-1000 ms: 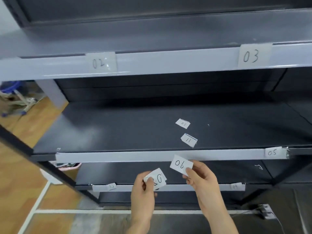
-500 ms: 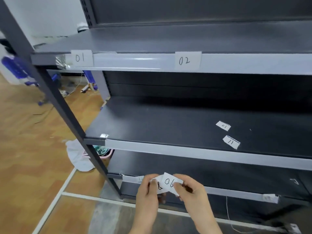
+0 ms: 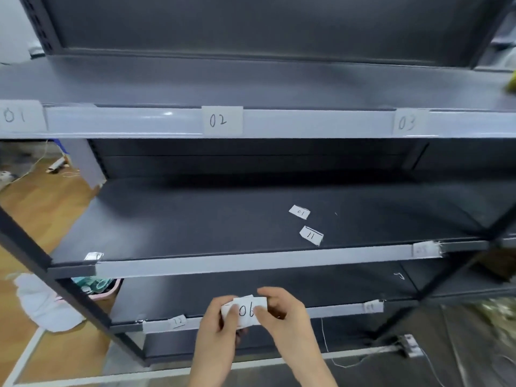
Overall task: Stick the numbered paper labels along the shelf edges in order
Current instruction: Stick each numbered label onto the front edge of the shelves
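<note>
**Top row labelled, middle row barely begun**

The top shelf edge (image 3: 307, 124) carries the labels 01 (image 3: 16, 115), 02 (image 3: 222, 120) and 03 (image 3: 409, 122). The middle shelf edge (image 3: 251, 261) has one blurred label (image 3: 425, 249) at its right end (otherwise bare). Below, the left hand (image 3: 217, 339) and right hand (image 3: 287, 314) both pinch a stack of slips (image 3: 247, 311), 06 on top, not yet stuck. Two loose slips (image 3: 299, 212) lie on the middle shelf.

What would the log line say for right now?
left hand: holds label stack | right hand: pinches label 06 | top shelf edge: 01, 02, 03 stuck
</note>
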